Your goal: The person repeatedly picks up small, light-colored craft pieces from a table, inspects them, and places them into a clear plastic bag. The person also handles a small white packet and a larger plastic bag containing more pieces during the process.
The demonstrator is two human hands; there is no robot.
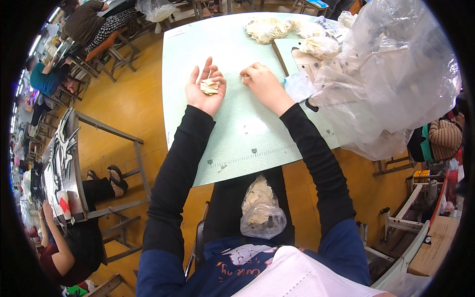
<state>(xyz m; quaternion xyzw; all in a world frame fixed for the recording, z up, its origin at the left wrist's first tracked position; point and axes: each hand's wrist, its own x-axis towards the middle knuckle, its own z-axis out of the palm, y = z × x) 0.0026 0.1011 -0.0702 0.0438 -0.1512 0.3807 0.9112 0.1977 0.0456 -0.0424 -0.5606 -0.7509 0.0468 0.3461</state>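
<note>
My left hand [205,100] is palm up over the pale green table [185,49], its fingers loosely curled around a small pile of cream-coloured flat pieces [210,87]. To its right, palm down, is my right hand [264,85]. Its thumb and fingertips are pinched together on a small pale piece [246,77], mostly covered by the fingers. The two hands are a short gap apart. On my lap lies a clear plastic bag [262,227] with many similar cream pieces [260,193] in it.
Bagged bundles of cream pieces [268,29] lie along the table's far right. A large crumpled clear plastic bag [391,74] covers its right side, near a dark-edged board [278,55]. At left, a person's arms [62,242] rest by a metal-framed workbench [76,163].
</note>
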